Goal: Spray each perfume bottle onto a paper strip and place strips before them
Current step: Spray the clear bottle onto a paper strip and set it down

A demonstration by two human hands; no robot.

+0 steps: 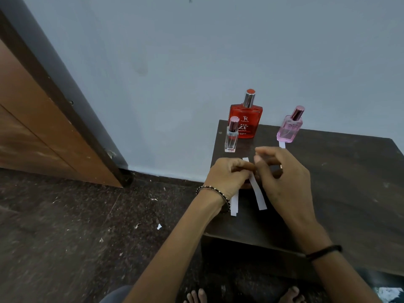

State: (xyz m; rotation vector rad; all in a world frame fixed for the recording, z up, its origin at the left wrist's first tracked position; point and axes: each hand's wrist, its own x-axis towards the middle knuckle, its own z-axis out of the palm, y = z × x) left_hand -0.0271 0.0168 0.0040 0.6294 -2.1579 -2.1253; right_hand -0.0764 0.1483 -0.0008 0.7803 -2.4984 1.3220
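Paper strip (258, 194) pinched between both hands (over the table (349, 182)).

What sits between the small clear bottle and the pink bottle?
In the head view, the red bottle, set slightly further back, stands between the small clear bottle and the pink bottle.

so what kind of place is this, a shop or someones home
Most likely a room in a home, not a shop: a plain painted wall, a wooden door, and a speckled floor littered with paper scraps. Only three perfume bottles stand on a small dark table, and the person is barefoot.
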